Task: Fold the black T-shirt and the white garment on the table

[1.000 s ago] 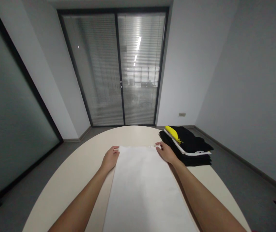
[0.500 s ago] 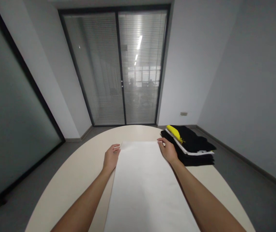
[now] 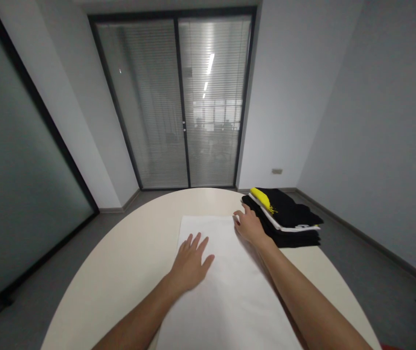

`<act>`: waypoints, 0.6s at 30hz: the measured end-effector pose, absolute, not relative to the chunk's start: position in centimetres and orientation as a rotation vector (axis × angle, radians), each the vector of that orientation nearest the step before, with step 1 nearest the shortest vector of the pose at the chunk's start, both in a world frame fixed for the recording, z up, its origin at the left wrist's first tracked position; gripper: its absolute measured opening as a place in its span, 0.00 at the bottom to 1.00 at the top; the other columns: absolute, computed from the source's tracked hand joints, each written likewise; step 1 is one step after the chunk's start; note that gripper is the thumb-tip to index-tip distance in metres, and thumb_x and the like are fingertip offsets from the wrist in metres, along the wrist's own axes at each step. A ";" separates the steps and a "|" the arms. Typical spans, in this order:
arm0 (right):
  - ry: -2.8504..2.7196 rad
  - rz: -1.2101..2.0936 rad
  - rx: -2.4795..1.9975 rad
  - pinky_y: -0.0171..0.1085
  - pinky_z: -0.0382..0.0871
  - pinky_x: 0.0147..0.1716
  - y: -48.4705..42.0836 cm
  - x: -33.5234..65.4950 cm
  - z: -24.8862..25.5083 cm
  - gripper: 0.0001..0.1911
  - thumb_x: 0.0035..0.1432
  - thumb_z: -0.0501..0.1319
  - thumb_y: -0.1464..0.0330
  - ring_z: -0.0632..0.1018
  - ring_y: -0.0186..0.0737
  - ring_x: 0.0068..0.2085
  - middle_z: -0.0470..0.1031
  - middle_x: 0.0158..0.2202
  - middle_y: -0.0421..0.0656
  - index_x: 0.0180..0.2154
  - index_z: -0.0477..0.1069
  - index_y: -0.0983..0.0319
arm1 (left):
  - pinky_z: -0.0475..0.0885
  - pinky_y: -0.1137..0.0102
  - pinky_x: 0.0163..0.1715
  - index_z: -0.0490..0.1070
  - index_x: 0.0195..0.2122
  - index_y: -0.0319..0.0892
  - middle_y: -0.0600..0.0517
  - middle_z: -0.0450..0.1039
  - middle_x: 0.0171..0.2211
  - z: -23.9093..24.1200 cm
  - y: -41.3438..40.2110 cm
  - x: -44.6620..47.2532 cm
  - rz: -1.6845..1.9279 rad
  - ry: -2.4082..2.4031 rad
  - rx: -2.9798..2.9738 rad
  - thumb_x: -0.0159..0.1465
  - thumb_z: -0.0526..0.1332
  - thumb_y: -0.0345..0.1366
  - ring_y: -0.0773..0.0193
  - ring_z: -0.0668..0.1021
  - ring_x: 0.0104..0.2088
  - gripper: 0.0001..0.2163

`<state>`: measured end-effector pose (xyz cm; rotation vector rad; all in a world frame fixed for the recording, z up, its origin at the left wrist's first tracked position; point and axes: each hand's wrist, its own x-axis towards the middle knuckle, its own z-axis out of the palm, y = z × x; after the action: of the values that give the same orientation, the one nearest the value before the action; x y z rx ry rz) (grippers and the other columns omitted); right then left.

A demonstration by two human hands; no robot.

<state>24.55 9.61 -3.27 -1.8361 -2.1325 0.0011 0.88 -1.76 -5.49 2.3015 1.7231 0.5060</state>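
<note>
A long white cloth [image 3: 226,282], folded into a strip, lies flat on the round table and runs toward me past the bottom of the view. My left hand [image 3: 192,262] rests palm down on its left side, below the far left corner, with the fingers spread. At the far right corner is my right hand [image 3: 249,226], its fingers apart and touching the cloth's edge; part of its underside is hidden. Right beside that hand sits a stack of folded clothes [image 3: 291,209], mostly black, with a white layer and a yellow patch.
The round cream table [image 3: 120,272] has its curved edge all around the work. Beyond it stand a glass door with blinds [image 3: 211,107] and a wall socket [image 3: 277,171]. A dark-framed frosted glass panel [image 3: 21,146] is on the left.
My left hand has let go of the far left corner and moved right and nearer onto the cloth, fingers spread. My right hand has loosened its pinch and shifted slightly left.
</note>
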 end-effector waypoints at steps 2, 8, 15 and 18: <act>-2.231 0.049 -1.903 0.55 0.66 0.54 8.2 23.1 -1.9 0.21 0.66 0.54 0.64 0.64 0.62 0.63 0.56 0.68 0.55 0.59 0.69 0.60 | 0.46 0.46 0.68 0.56 0.70 0.45 0.45 0.46 0.72 -6.1 -2.4 1.5 0.434 1.748 2.327 0.71 0.49 0.51 0.41 0.48 0.71 0.29; -2.380 0.590 -2.229 0.68 0.47 0.62 5.7 19.7 -3.0 0.42 0.65 0.48 0.45 0.47 0.68 0.71 0.38 0.74 0.53 0.72 0.45 0.60 | 0.46 0.47 0.68 0.53 0.71 0.48 0.47 0.44 0.73 -6.3 -1.7 1.2 0.357 1.787 2.364 0.71 0.47 0.51 0.42 0.47 0.71 0.29; -2.351 0.514 -2.221 0.60 0.30 0.67 8.4 19.2 -5.5 0.43 0.66 0.38 0.44 0.35 0.58 0.72 0.25 0.74 0.45 0.73 0.32 0.59 | 0.46 0.47 0.68 0.53 0.71 0.49 0.47 0.44 0.73 -6.5 1.2 0.9 0.319 1.834 2.359 0.71 0.46 0.53 0.42 0.47 0.71 0.29; -2.355 0.477 -2.165 0.59 0.29 0.67 10.3 19.1 -5.7 0.44 0.65 0.37 0.43 0.34 0.57 0.72 0.25 0.74 0.45 0.73 0.32 0.60 | 0.46 0.47 0.68 0.52 0.71 0.50 0.48 0.44 0.73 -6.4 3.4 0.7 0.303 1.855 2.342 0.71 0.45 0.54 0.42 0.48 0.71 0.29</act>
<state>19.09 10.33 -5.67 -2.1653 -2.3550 0.4765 0.66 3.41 -6.40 2.3420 1.8550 0.3032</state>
